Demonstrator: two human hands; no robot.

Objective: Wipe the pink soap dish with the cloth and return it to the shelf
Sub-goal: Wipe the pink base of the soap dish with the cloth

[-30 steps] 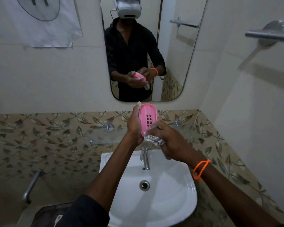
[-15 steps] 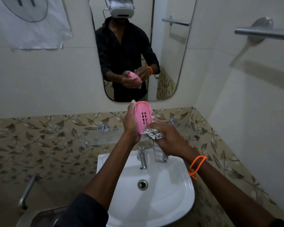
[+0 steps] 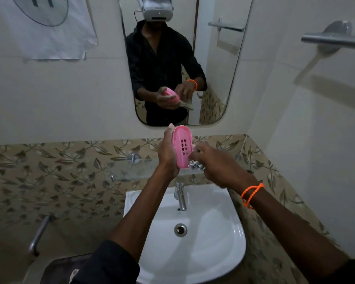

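Above the sink [image 3: 223,253], left hand [image 3: 167,152] grips soap dish [image 3: 181,149]; right hand [image 3: 215,162] clutches cloth [image 3: 196,166].

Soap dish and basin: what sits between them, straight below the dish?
In the head view, the glass shelf and the tap lie between the soap dish and basin.

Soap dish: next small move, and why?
Probably draw the cloth up along the dish's right edge. The left hand holds the pink soap dish on end above the glass shelf; the right hand presses cloth at its lower right, so wiping looks unfinished.
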